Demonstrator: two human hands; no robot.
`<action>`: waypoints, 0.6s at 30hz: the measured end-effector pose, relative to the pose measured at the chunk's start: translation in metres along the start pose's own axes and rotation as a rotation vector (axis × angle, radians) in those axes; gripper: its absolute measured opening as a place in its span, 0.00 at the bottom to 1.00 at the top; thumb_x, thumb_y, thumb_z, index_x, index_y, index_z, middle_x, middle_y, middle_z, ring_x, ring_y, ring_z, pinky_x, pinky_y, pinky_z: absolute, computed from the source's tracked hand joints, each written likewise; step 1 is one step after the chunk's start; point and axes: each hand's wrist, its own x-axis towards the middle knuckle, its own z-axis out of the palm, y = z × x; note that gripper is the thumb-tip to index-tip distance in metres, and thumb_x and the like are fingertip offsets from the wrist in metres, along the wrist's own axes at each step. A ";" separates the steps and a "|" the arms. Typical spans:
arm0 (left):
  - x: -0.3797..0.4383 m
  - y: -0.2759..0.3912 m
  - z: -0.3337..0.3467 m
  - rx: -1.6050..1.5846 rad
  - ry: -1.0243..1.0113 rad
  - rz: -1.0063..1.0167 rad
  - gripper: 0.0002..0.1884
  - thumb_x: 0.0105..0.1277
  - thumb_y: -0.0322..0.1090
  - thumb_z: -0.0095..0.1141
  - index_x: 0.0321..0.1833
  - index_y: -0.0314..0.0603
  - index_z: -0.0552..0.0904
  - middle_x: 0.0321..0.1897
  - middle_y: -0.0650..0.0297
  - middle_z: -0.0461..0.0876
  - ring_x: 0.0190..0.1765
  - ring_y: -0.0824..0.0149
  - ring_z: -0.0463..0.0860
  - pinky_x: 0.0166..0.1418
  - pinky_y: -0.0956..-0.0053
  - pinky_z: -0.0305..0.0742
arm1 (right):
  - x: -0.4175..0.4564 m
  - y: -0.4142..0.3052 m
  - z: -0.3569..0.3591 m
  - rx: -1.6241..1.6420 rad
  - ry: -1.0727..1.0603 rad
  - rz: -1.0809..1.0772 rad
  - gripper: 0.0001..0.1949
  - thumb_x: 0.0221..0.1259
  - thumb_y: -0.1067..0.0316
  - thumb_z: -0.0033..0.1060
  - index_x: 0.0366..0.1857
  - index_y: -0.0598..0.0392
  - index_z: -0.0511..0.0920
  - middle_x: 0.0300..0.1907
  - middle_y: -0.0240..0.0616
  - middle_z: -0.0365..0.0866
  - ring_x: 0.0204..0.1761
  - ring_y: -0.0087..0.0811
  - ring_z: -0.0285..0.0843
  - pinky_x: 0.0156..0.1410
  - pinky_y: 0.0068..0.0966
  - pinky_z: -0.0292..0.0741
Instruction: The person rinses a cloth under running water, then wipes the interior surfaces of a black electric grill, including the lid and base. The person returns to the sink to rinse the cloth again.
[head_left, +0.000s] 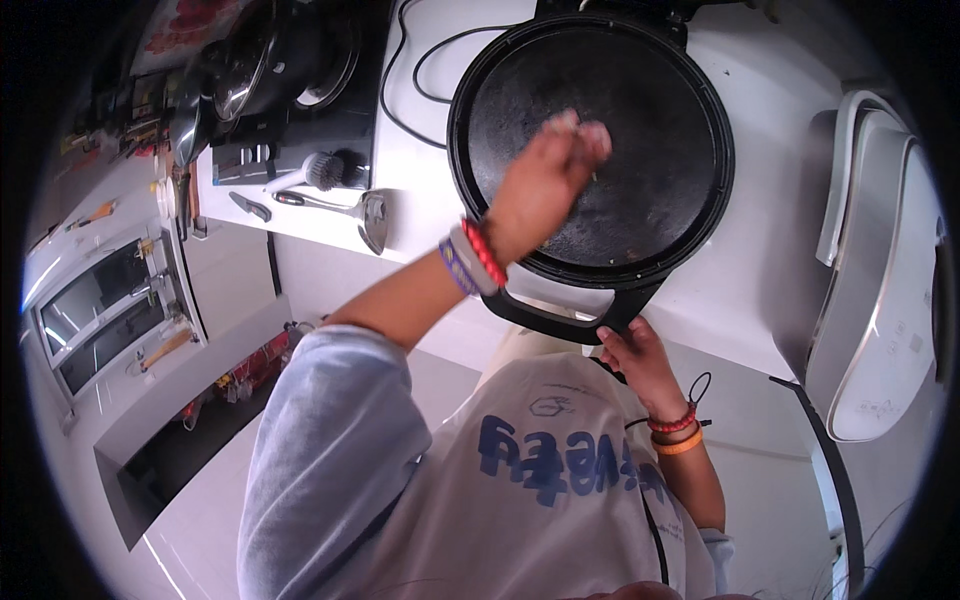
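Note:
A round black electric griddle lies before me on the white counter, with small crumbs and oily marks on its dark plate. My left hand is over the middle of the plate, its fingers bunched around a small pinkish-white wad. Motion blur hides what the wad is made of. At the near rim, my right hand grips the right end of the griddle's loop handle, thumb on top and fingers partly hidden below.
Left of the griddle lie a black power cord, a scrub brush, a metal ladle and a small grey-handled tool. Pots with glass lids stand on a black cooktop. A white appliance stands at right.

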 end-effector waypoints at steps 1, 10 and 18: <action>-0.007 0.010 0.003 0.012 -0.086 -0.009 0.16 0.67 0.31 0.52 0.57 0.42 0.79 0.51 0.55 0.79 0.59 0.54 0.77 0.64 0.63 0.71 | 0.001 0.001 -0.001 0.005 -0.010 -0.006 0.11 0.65 0.61 0.62 0.40 0.56 0.73 0.26 0.27 0.75 0.28 0.18 0.76 0.32 0.16 0.71; 0.090 -0.039 -0.032 0.435 0.015 0.213 0.16 0.59 0.24 0.54 0.51 0.43 0.81 0.41 0.58 0.79 0.44 0.55 0.79 0.49 0.64 0.77 | 0.002 0.007 -0.001 0.020 -0.003 0.000 0.15 0.64 0.59 0.64 0.44 0.57 0.73 0.28 0.29 0.76 0.28 0.18 0.76 0.33 0.17 0.72; 0.045 0.024 0.020 0.088 -0.159 0.454 0.09 0.60 0.29 0.55 0.42 0.41 0.83 0.40 0.57 0.80 0.47 0.53 0.80 0.48 0.62 0.78 | 0.004 0.007 -0.004 0.025 -0.002 -0.038 0.16 0.64 0.58 0.63 0.44 0.60 0.73 0.28 0.30 0.77 0.28 0.19 0.76 0.34 0.19 0.73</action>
